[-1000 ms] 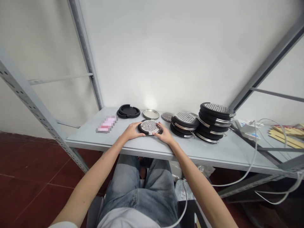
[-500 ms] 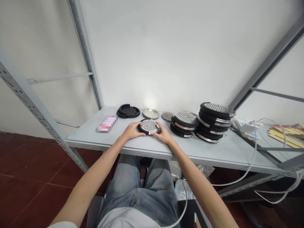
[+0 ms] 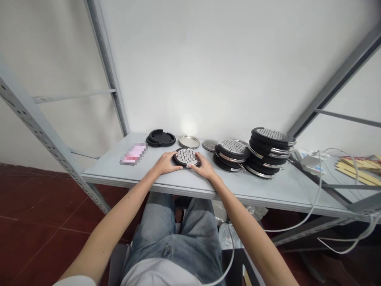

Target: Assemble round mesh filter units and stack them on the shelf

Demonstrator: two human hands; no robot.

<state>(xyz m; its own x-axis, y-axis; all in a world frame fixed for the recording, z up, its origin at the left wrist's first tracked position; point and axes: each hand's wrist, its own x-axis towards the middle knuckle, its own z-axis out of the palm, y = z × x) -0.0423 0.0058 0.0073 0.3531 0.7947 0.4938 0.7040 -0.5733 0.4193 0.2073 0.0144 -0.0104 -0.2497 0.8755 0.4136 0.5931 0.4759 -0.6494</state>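
A round black-rimmed disc with a perforated metal plate [image 3: 187,156] lies flat on the grey shelf top, near its front edge. My left hand [image 3: 166,163] curves around its left side, thumb along the front rim. Around the right side my right hand [image 3: 205,165] grips it the same way, thumb at the front. Behind it sit black rings [image 3: 161,137], shiny metal rings [image 3: 189,142] and loose perforated metal discs [image 3: 209,145]. To the right stand a low stack [image 3: 232,155] and a taller stack [image 3: 269,153] of similar black-rimmed discs with metal bands.
The grey shelf top [image 3: 139,174] has metal uprights at both sides and a white wall behind. A blurred pink item [image 3: 133,154] lies at left. Beyond the right frame are yellow strips [image 3: 357,171]. A white cable [image 3: 318,196] hangs over the front edge at right.
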